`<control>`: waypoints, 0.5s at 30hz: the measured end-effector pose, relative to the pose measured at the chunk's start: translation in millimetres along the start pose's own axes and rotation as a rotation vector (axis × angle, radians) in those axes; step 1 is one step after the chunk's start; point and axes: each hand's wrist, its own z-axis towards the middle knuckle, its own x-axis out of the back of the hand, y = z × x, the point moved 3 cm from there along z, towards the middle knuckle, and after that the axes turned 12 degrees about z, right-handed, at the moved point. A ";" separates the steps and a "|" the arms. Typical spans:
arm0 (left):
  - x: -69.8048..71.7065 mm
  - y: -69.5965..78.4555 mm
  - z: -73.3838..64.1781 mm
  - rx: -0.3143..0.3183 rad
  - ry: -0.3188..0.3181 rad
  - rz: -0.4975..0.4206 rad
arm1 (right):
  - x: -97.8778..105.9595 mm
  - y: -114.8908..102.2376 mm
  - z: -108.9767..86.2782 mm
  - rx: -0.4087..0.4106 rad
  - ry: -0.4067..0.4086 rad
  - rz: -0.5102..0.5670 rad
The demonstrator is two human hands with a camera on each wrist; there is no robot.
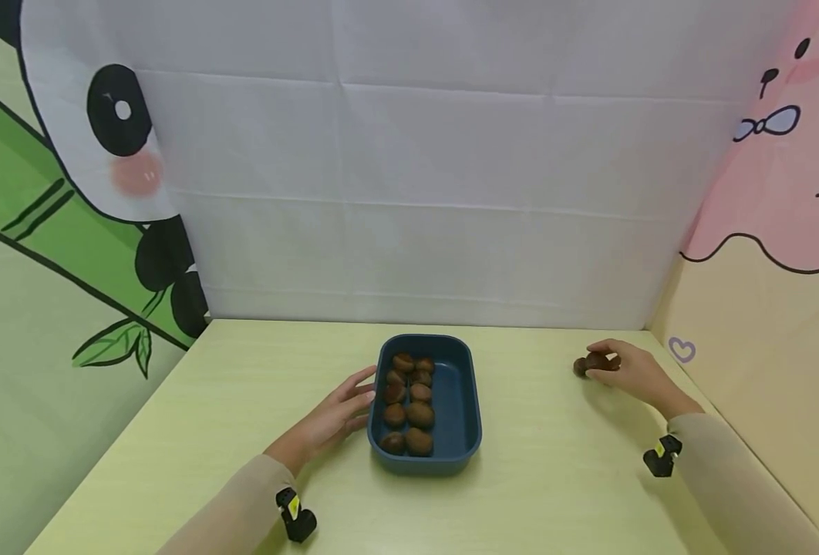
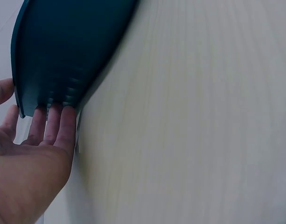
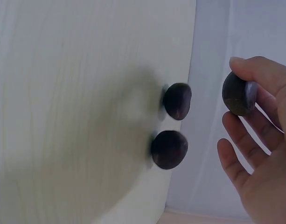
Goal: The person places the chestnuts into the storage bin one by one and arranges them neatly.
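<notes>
A dark blue rectangular box [image 1: 456,408] stands mid-table, with several brown chestnuts [image 1: 419,416] grouped along its left side. My left hand [image 1: 336,420] touches the box's left wall with extended fingertips [image 2: 53,123]; no finger curls round it. Over at the right, my right hand [image 1: 638,376] pinches a chestnut [image 3: 238,94] between thumb and fingers, held above the table. Two more chestnuts, one upper [image 3: 177,101] and one lower [image 3: 169,149] in the right wrist view, lie on the table close to that hand, which partly hides them in the head view.
The pale yellow wood-grain table [image 1: 534,478] carries the box. A white cloth wall [image 1: 437,231] rises along its back edge. Printed cartoon panels flank it, a green one [image 1: 69,308] on the left and a pink and beige one [image 1: 777,331] on the right.
</notes>
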 end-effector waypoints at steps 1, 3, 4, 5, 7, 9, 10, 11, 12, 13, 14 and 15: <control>-0.2 -0.1 0.0 0.000 0.001 0.002 | -2.6 -4.6 1.6 0.011 -0.005 0.007; -0.3 -0.6 0.2 0.000 -0.001 0.000 | -8.0 -14.0 4.9 0.036 -0.014 0.018; -0.3 -0.9 0.3 -0.001 -0.002 -0.001 | -11.0 -18.5 6.7 0.052 -0.016 0.020; -0.2 -1.2 0.3 -0.002 -0.004 -0.002 | -13.9 -23.0 8.5 0.063 -0.021 0.029; -0.1 -1.8 0.4 -0.005 -0.011 -0.009 | -19.8 -31.4 11.8 0.084 -0.034 0.033; 0.1 -2.1 0.5 -0.009 -0.018 -0.019 | -26.2 -39.4 15.6 0.101 -0.050 0.045; 0.3 -2.1 0.4 -0.011 -0.020 -0.020 | -29.5 -43.7 17.4 0.106 -0.059 0.053; 0.4 -2.0 0.5 -0.012 -0.022 -0.022 | -32.8 -47.9 19.3 0.109 -0.071 0.064; 0.5 -1.9 0.5 -0.014 -0.023 -0.024 | -36.2 -52.4 21.1 0.116 -0.084 0.070; 0.6 -1.7 0.6 -0.014 -0.023 -0.024 | -39.7 -56.9 23.3 0.122 -0.096 0.076; 0.6 -1.5 0.7 -0.014 -0.022 -0.023 | -43.3 -61.3 25.3 0.126 -0.108 0.085; 0.7 -1.3 0.9 -0.015 -0.022 -0.022 | -46.7 -65.6 27.1 0.130 -0.120 0.089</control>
